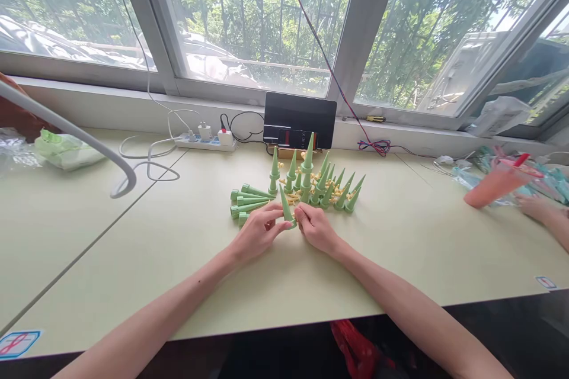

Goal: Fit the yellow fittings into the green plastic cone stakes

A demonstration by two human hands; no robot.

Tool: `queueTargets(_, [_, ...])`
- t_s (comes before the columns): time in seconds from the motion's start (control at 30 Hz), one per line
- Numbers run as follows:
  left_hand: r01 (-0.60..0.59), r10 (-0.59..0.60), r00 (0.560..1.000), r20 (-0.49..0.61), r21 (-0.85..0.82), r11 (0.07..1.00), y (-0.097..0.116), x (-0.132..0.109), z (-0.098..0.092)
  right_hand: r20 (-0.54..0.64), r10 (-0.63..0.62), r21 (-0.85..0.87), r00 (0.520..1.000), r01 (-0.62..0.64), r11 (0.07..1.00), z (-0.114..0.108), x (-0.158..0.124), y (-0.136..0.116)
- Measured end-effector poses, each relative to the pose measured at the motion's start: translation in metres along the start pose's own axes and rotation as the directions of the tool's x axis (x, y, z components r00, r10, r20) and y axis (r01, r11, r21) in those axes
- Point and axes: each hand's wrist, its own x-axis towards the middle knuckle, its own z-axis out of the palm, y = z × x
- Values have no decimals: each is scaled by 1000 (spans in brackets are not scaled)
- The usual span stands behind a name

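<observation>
My left hand point(259, 231) and my right hand point(316, 227) meet at the middle of the pale green table point(178, 249), both pinched on one green cone-shaped plastic piece point(285, 205) that points up and slightly left. Just behind stand several more green cones point(311, 180) upright in a cluster, with small yellow parts point(306, 185) scattered among them. To the left of my hands, several green cones point(249, 200) lie on their sides in a stack.
A black device point(300, 120) leans against the window sill, a white power strip point(207, 142) with cables to its left. A white bent tube point(84, 142) crosses the left side. At the right edge another person's hand point(540, 208) works beside an orange cone point(493, 186).
</observation>
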Motion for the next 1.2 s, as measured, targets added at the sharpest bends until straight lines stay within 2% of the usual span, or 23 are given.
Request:
queueTargets(0.4, [-65, 66, 997, -44, 35, 997, 0, -1, 1, -7, -10, -24, 1000, 10, 1000, 0, 0, 0])
queueTargets(1.2, [-67, 78, 995, -60, 177, 982, -6, -5, 2, -7, 29, -9, 1000, -29, 1000, 1, 1, -1])
